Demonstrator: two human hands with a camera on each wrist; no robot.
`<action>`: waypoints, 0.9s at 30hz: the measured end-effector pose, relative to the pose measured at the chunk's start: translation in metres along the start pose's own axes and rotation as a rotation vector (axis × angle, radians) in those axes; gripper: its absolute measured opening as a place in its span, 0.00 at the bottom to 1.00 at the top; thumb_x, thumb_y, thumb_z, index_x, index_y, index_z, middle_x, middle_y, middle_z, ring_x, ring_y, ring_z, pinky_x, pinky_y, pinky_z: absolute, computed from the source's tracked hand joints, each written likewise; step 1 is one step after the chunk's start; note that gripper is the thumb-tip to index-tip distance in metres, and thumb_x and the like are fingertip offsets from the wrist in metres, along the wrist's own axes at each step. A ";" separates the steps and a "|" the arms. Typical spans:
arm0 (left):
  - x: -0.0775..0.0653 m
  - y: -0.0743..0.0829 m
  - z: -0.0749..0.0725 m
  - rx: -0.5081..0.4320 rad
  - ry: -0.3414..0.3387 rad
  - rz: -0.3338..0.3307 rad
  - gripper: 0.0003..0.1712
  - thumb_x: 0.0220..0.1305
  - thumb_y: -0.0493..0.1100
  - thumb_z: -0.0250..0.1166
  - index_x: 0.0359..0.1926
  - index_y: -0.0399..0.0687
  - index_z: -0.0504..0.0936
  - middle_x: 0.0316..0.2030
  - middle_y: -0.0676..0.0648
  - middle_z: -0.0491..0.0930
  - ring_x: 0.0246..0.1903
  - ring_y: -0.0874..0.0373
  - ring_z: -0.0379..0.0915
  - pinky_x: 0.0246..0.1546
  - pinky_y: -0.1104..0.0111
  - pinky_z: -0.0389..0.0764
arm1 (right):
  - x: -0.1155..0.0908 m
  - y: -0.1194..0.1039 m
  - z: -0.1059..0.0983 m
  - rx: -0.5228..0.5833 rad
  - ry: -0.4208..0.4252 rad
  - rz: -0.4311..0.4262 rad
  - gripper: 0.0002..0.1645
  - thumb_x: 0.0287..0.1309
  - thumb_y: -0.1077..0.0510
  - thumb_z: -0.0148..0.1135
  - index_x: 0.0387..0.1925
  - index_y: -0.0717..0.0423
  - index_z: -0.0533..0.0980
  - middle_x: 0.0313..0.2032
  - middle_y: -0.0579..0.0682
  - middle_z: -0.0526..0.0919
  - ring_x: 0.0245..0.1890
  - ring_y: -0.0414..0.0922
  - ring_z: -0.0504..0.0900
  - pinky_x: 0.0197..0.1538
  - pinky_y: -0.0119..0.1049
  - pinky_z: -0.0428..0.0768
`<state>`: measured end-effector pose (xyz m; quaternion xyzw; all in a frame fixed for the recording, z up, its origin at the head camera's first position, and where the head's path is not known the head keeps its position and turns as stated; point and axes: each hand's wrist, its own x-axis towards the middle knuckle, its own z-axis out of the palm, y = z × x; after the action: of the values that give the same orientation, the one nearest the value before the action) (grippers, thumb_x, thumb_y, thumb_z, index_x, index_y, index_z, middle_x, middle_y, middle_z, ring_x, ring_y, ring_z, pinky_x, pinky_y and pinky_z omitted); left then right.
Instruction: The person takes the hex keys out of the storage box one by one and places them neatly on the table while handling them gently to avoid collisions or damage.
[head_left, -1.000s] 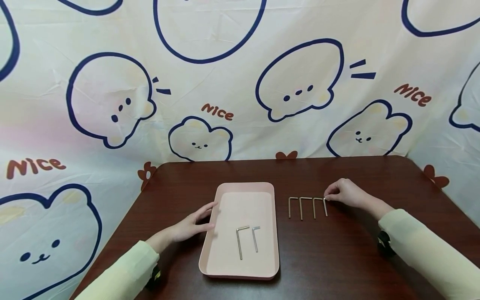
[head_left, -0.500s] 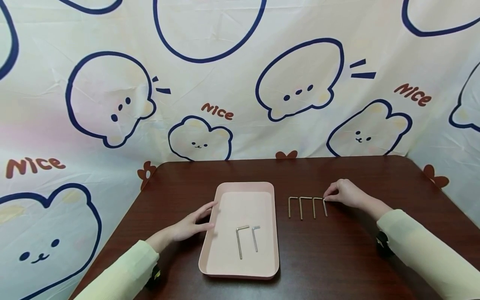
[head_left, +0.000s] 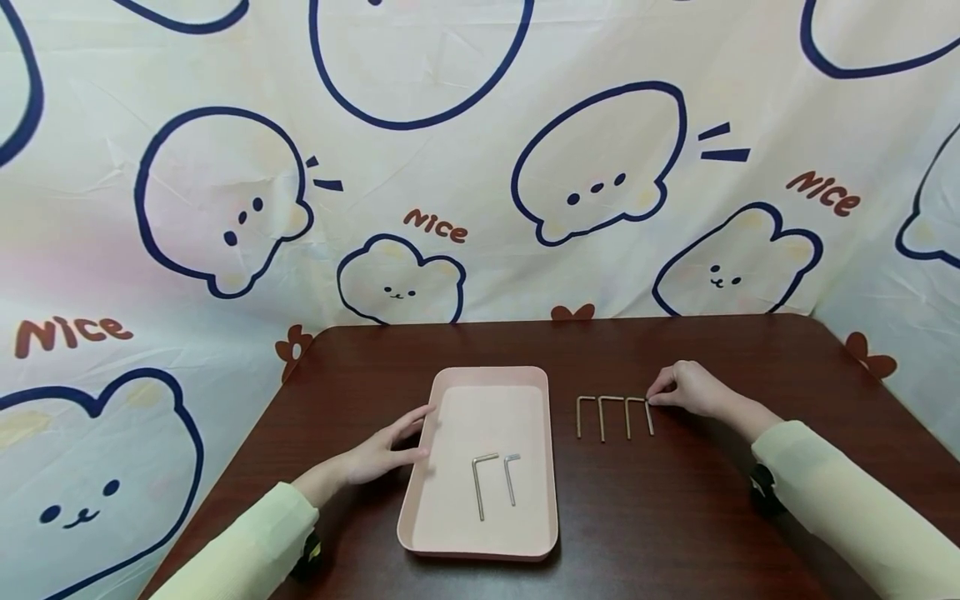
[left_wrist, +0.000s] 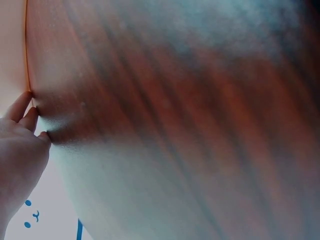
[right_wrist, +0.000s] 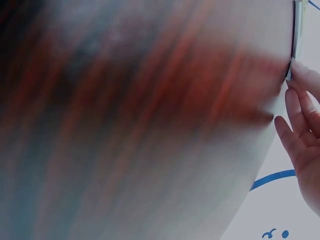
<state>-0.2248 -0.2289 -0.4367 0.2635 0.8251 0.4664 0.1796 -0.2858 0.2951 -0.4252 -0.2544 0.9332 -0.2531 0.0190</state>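
Note:
My right hand [head_left: 693,388] pinches the short arm of an L-shaped hex key [head_left: 649,418] at the right end of a row; its long arm points toward me on the table. To its left lie several more hex keys, among them a brass-toned hex key [head_left: 602,421], long arms roughly parallel. My left hand [head_left: 371,450] rests against the left rim of a pink tray [head_left: 491,535], fingers extended and spread. Inside the tray are two hex keys, a longer hex key [head_left: 478,492] and a shorter silver hex key [head_left: 510,482]. The left wrist view shows the left fingertips [left_wrist: 31,95] at the tray's edge.
A dark brown wooden table [head_left: 675,517] carries everything. Behind it and along the sides hangs a pale cloth [head_left: 480,167] printed with cartoon animals. The tray's right rim stands a short way left of the hex key row.
The head view has shifted very slightly. Both hands, the tray and the hex keys keep practically the same places.

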 end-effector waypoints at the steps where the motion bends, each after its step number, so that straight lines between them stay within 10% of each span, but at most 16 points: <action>1: 0.000 0.000 0.000 0.000 -0.003 0.001 0.41 0.69 0.42 0.61 0.75 0.40 0.50 0.71 0.31 0.53 0.70 0.38 0.48 0.63 0.43 0.51 | 0.000 0.000 0.000 0.004 -0.002 -0.001 0.04 0.56 0.63 0.69 0.29 0.53 0.87 0.28 0.39 0.84 0.32 0.40 0.78 0.41 0.41 0.77; 27: 0.001 0.000 0.001 0.005 0.003 0.009 0.41 0.69 0.42 0.62 0.75 0.40 0.50 0.71 0.32 0.54 0.70 0.38 0.49 0.63 0.44 0.52 | 0.029 -0.058 -0.026 0.061 -0.024 -0.056 0.07 0.61 0.58 0.66 0.37 0.57 0.85 0.33 0.43 0.85 0.31 0.40 0.79 0.37 0.37 0.78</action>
<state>-0.2251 -0.2282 -0.4372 0.2670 0.8254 0.4653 0.1758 -0.2886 0.2495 -0.3719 -0.2827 0.9172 -0.2789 0.0309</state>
